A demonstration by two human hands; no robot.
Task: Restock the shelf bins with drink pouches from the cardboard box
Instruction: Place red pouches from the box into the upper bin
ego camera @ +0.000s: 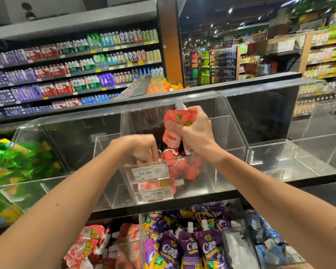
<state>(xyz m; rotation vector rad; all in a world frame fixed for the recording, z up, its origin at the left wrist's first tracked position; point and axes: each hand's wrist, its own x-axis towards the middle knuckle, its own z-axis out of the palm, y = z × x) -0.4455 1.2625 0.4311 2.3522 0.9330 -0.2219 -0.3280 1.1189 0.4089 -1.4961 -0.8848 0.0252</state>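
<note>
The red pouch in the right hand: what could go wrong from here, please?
1. The right hand grips the red pouch around its middle and creases it; it could leak at the cap.
2. The left hand is down among the pouches in the clear bin, so a dropped pouch may land on it.

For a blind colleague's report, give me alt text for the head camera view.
The right hand grips an orange drink pouch above a clear shelf bin while the left hand reaches among orange pouches inside. Purple pouches lie lower down.
</note>
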